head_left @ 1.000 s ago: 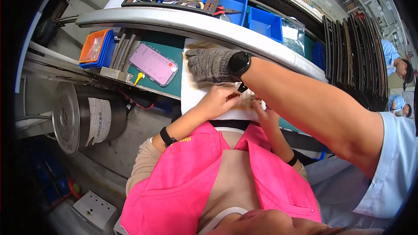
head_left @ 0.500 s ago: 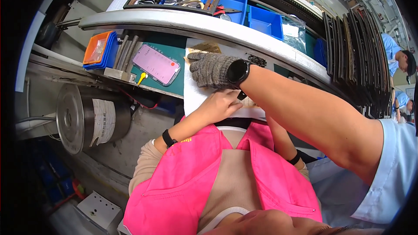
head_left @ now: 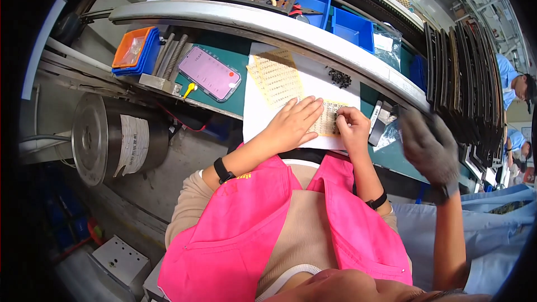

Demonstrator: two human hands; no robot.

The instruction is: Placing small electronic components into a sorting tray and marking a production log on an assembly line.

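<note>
- Bins (head_left: pixel 130 49), orange in blue: at the desk's (head_left: pixel 235 56) left end, well apart from your hands; likely parked there to leave the middle free.
- Phone (head_left: pixel 210 74): lies face up, screen lit, left of the paper; probably set where you can glance at it without reaching.
- Paper (head_left: pixel 257 113): white, spread under the work; presumably a clean, pale ground on which small dark bits show up.
- Upper sheets (head_left: pixel 277 75): yellowish, printed in rows, lying askew on the paper beyond your left hand; seemingly more than one, overlap hard to make out.
- Left hand (head_left: pixel 293 123): palm down, fingers extended, grasping nothing. Fingertips rest over the sheet's left part, apparently to keep it flat and stop it sliding.
- Sheet (head_left: pixel 328 123): on the paper's near right part, between your two hands. Yellowish, with rows of small dark marks; a darker strip shows close to your right fingers. Marks too fine to read as print or parts.
- Black pieces (head_left: pixel 340 78): loose heap on the paper just beyond the sheet, perhaps kept within short reach.
- Right hand (head_left: pixel 353 126): fingers curled, thumb near the fingertips, at the sheet's right part; cannot tell whether anything is pinched.
- Grey glove (head_left: pixel 430 145): a co-worker's, blurred, right of your right hand.
</note>
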